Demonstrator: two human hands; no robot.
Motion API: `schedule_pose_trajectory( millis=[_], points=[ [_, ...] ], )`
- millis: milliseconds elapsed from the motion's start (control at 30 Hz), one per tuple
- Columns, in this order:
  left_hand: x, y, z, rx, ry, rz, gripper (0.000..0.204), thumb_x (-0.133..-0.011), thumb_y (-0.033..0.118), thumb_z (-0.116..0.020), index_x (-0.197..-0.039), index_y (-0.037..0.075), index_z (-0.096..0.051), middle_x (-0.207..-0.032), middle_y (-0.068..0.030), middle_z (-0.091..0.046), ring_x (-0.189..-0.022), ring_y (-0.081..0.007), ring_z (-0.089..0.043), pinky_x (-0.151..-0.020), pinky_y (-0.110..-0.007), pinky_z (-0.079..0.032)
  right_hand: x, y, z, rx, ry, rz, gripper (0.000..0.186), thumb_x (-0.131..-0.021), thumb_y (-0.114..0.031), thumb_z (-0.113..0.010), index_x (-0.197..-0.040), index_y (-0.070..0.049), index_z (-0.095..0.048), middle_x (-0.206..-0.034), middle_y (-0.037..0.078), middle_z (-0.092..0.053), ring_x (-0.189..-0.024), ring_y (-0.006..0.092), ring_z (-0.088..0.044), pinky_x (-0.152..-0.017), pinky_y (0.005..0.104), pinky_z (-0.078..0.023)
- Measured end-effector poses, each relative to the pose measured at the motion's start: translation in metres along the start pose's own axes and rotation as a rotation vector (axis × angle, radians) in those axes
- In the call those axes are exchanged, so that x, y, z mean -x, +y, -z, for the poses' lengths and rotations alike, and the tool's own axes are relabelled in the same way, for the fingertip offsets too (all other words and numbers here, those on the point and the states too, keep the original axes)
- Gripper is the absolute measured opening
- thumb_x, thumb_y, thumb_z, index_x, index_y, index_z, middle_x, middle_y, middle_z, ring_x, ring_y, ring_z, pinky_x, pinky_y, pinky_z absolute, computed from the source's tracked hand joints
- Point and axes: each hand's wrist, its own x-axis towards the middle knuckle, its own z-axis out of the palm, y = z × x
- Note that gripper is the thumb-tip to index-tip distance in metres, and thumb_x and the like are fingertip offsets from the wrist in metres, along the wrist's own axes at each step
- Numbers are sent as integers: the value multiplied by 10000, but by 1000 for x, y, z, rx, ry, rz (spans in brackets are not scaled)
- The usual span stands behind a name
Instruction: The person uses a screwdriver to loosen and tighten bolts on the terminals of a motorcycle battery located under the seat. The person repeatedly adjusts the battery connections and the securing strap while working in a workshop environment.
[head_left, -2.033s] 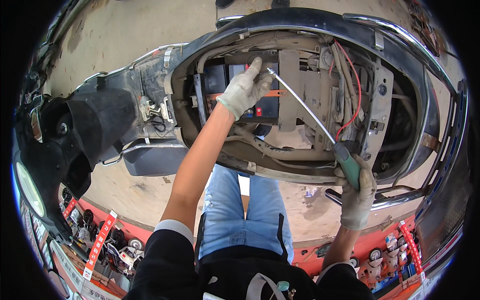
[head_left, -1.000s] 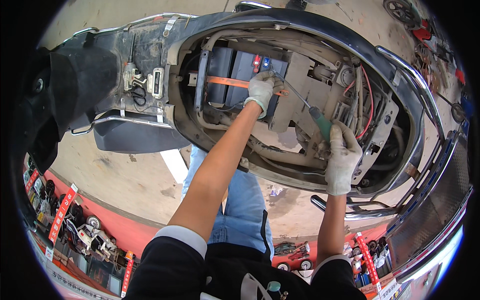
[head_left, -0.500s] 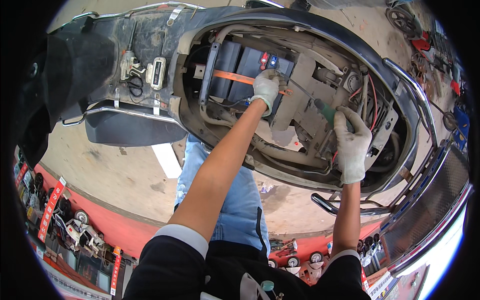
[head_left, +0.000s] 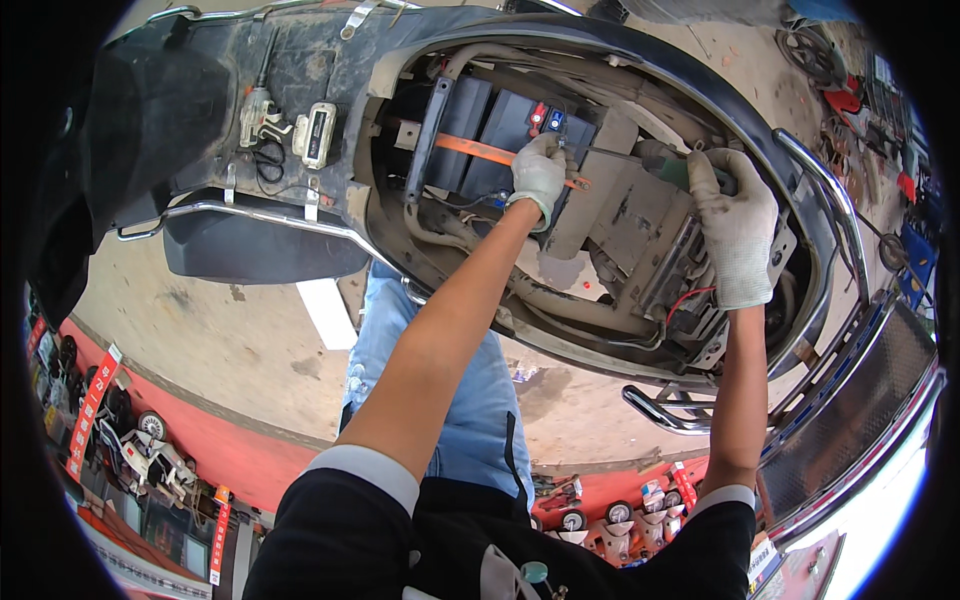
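Observation:
My right hand, in a pale work glove, is closed round the green handle of a screwdriver. Its thin shaft runs left, nearly level, to the fingertips of my left hand. That hand, gloved too, is closed at the right end of a dark battery; what its fingers pinch is hidden. Just above them sit a red terminal cap and a blue one. An orange strap crosses this battery and a second dark battery to its left.
The batteries lie in the opened body of a scooter, with frame tubes and a red wire around them. A cordless power tool and a pale battery pack rest on the footboard. A chrome rail runs along the near side.
My right hand has moved up and to the right with the screwdriver, bringing the shaft from a slant to almost level. My left hand stays at the battery's end.

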Motion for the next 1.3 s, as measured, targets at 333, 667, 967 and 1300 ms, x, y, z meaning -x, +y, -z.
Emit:
schedule_pose_trajectory(
  millis=[333,667,967,1300],
  points=[
    [2,32,11,71,-143,149,413,-857,-109,-456,-1262,-34,-484,-908,-142,-632,-714,-184,-641,-652,-273,-574,-26,3,7,2,-15,-155,374,-852,-370,-672,-901,-1,-650,-621,78,-589,-535,116,-519,-580,262,-459],
    [2,30,5,-185,-81,-49,391,-863,-75,-455,-1238,5,-530,-801,-86,-627,-649,-138,-617,-601,-284,-543,-3,-57,13,567,-254,451,208,-863,-275,-616,-973,-98,-604,-1005,98,-646,-816,306,-657,-693,376,-532],
    [0,28,3,-195,-50,-93,402,-820,-32,-492,-1208,30,-577,-756,-92,-643,-605,-147,-632,-578,-298,-539,-16,-77,9,851,-325,658,180,-835,-199,-619,-993,-112,-606,-926,95,-605,-779,257,-665,-648,356,-529],
    [-4,35,9,-252,-70,-113,390,-848,-51,-487,-1228,6,-553,-806,-81,-648,-663,-132,-629,-635,-270,-537,-31,-62,9,613,-415,774,268,-812,-130,-611,-1078,-100,-605,-1072,63,-601,-928,269,-602,-782,379,-510]
  ],
)
